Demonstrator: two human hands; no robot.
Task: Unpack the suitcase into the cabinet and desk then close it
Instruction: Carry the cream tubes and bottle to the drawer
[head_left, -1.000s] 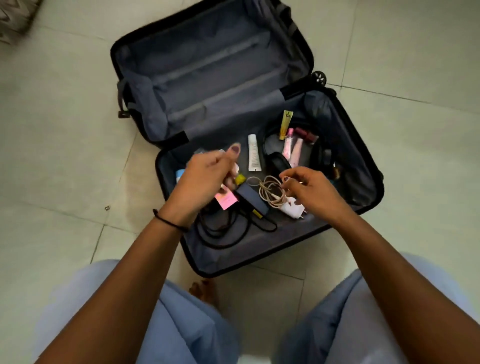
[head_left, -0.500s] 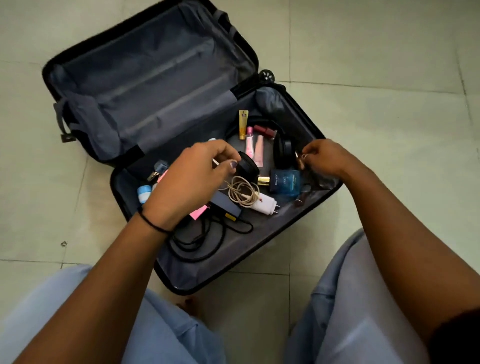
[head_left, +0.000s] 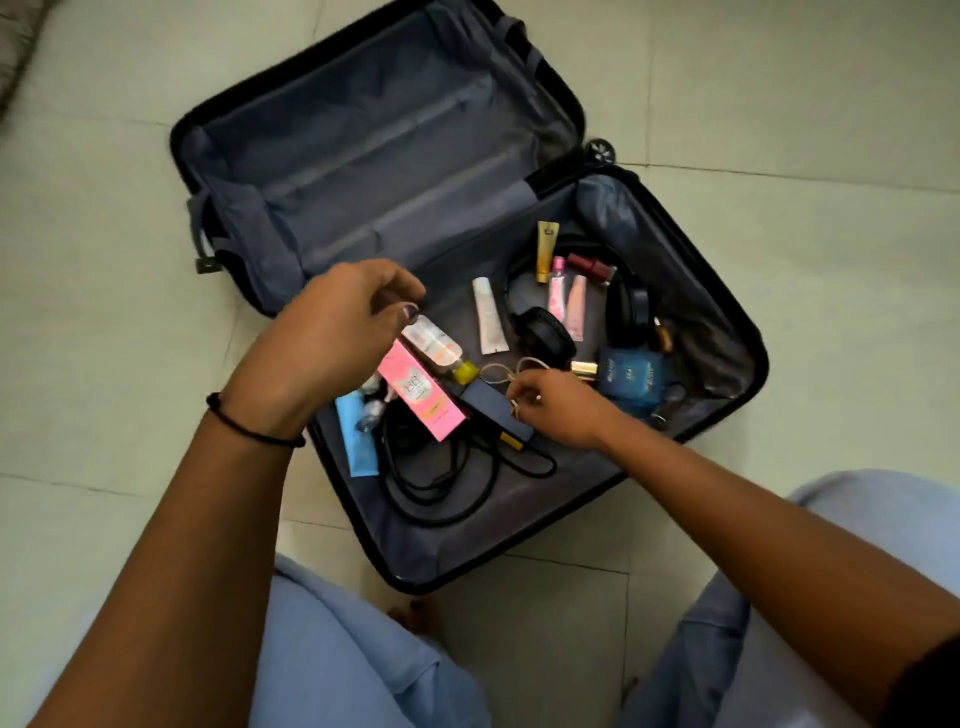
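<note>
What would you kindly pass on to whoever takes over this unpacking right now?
Left hand: fingers curled just above the clear bottle; whether it grips anything is unclear.
Right hand: pinches the beige cable.
Things: the suitcase lies open on the floor. Its near half holds the headphones, pink box, blue box, black cord and several tubes.
Done: suitcase opened.
Left: carry everything to the cabinet and desk, neither in view, then close the suitcase.
</note>
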